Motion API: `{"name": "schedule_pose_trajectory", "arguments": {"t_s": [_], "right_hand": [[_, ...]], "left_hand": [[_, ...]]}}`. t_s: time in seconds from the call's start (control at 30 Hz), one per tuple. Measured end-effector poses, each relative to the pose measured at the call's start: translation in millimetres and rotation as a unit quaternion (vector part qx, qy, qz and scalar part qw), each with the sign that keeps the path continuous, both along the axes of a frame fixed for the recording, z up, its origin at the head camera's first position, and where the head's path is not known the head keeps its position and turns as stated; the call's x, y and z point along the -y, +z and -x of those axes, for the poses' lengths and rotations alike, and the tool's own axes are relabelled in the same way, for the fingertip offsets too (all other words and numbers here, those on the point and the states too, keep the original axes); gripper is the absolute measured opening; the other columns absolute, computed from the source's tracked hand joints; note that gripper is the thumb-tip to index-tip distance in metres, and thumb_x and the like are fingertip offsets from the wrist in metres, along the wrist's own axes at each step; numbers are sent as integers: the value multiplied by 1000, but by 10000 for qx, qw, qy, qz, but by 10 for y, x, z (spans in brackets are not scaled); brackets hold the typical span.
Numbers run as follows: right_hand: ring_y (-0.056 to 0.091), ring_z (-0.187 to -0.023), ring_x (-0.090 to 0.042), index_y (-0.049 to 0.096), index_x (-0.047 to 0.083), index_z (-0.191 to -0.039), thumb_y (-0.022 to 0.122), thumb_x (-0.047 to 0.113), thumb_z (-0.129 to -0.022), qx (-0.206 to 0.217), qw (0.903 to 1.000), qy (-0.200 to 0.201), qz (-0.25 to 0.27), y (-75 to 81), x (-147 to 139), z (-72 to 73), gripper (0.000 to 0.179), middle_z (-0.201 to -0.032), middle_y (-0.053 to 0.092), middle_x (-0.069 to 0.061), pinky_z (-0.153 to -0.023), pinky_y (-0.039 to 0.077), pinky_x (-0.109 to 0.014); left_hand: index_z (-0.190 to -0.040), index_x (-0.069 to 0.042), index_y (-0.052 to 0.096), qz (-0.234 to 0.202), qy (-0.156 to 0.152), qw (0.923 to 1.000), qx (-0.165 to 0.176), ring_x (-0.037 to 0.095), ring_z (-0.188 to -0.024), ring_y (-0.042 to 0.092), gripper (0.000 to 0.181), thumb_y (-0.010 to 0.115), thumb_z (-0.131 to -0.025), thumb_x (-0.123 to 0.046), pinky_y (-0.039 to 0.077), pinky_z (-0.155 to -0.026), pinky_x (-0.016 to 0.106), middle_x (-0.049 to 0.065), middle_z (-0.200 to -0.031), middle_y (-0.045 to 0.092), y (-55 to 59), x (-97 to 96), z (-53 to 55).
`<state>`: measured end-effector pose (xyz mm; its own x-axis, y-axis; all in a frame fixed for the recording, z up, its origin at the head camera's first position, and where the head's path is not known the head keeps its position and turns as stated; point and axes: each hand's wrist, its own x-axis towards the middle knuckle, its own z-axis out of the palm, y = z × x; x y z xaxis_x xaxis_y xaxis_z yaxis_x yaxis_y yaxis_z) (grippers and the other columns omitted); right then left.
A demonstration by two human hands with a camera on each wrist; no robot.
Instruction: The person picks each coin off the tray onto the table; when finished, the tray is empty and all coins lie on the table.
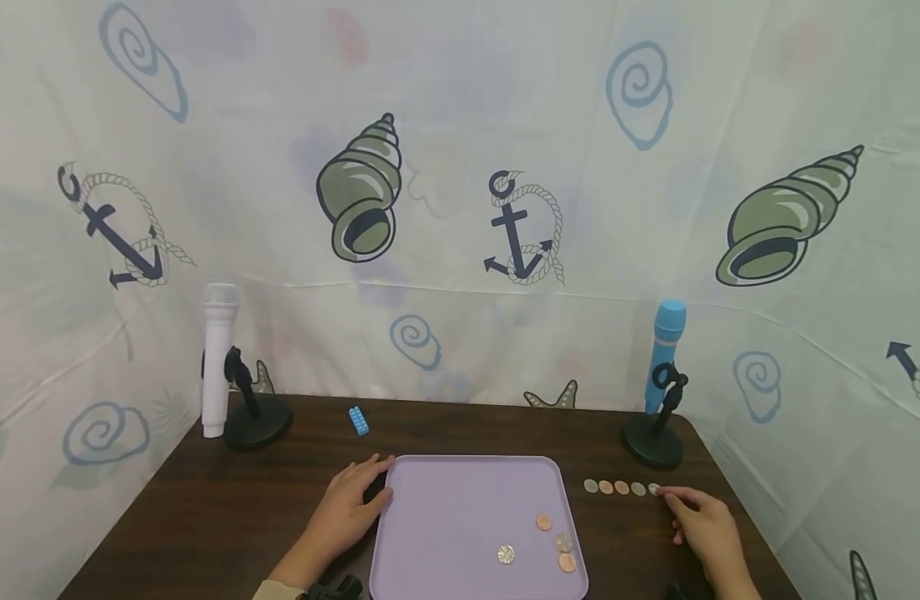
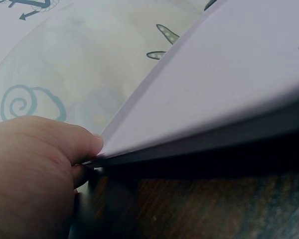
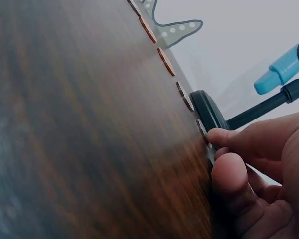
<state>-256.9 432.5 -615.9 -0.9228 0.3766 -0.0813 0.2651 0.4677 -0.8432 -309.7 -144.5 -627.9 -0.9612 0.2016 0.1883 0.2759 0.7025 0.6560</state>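
A pale purple tray (image 1: 460,500) lies on the dark wooden table. My left hand (image 1: 347,508) rests at its left side, index fingertip by the far corner and thumb against the edge. In the left wrist view, a fingertip (image 2: 92,144) presses on the tray's rim. Right of the tray, several coins lie flat in a row, some silver and some copper. My right hand (image 1: 703,529) is at the right end of this row, a fingertip touching the last silver coin (image 1: 654,489). In the right wrist view, the thumb (image 3: 229,174) stands apart from that coin (image 3: 203,132).
On the tray lie copper coins (image 1: 544,522) and silver coins (image 1: 506,554). A blue toy brick (image 1: 358,421) lies beyond the tray. A white microphone (image 1: 220,358) on a black stand (image 1: 257,421) is back left; a blue microphone (image 1: 665,350) on another stand (image 1: 652,442) is back right.
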Motion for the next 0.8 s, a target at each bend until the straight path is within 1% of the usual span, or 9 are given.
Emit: {"name": "schedule_pose_trajectory", "arguments": {"t_s": [0.17,0.3,0.4,0.47,0.53,0.63,0.7,0.77,0.8], "right_hand": [[66,-64,-17,73,0,-137,64,26,-111,7,9998,-63,169,-2,-22,2,38,-95,70,-4,-59,62,-33],[64,-69,-15,73,-1,-136,64,29,-112,-221,9971,-206,705,0,-30,-5,39,-99,69,-1,-59,62,-32],[62,-69,-11,76,4,-131,63,30,-112,-481,9874,-438,1441,7,-28,-24,35,-92,67,3,-57,59,-28],[60,-69,-9,81,12,-124,63,31,-113,-680,9762,-537,1989,13,-31,-45,29,-89,66,7,-56,56,-25],[58,-70,-6,83,23,-117,60,33,-114,-726,9643,-438,2509,28,-24,-70,26,-88,64,10,-57,53,-22],[54,-73,-5,81,32,-109,53,35,-117,-305,9477,73,3176,81,55,-109,28,-90,63,13,-60,48,-20],[54,-76,-5,78,30,-113,49,38,-118,261,9415,769,3271,167,172,-124,30,-94,64,13,-62,47,-20],[55,-76,-7,75,22,-119,49,38,-118,829,9381,1725,2888,288,350,-144,30,-98,66,9,-59,45,-20],[56,-74,-8,74,18,-120,51,38,-117,1033,9371,2216,2490,361,457,-164,30,-98,67,6,-58,45,-21]], "left_hand": [[-156,-18,62,-19,-4,10000,29,38,-160,45,52,72,-106,-30,20,-133,72,8,-161,61,-2,-8,0],[-155,-19,63,-28,13,10000,45,38,-160,45,52,72,-106,-30,19,-134,71,7,-161,61,1,-10,1],[-155,-20,62,3,20,10000,19,37,-160,45,52,72,-106,-31,20,-134,71,6,-161,62,7,-4,3],[-155,-20,62,7,19,10000,-11,36,-160,45,52,73,-106,-31,20,-134,71,6,-160,62,10,-7,11],[-155,-19,63,4,18,10000,-47,36,-160,46,52,73,-105,-30,20,-134,71,6,-160,63,11,-13,15],[-155,-19,63,-6,24,10000,-9,37,-159,46,52,73,-105,-30,20,-134,71,7,-160,62,3,-16,3],[-155,-19,63,-27,25,10000,35,37,-160,45,51,72,-105,-30,20,-134,71,7,-161,62,-1,-15,-9],[-155,-19,63,-31,29,10000,56,37,-160,45,52,72,-106,-30,19,-134,71,7,-161,61,-4,-10,-16],[-155,-19,63,-36,34,10000,40,37,-160,45,52,72,-106,-31,19,-134,71,7,-161,62,-1,-7,-19]]}}
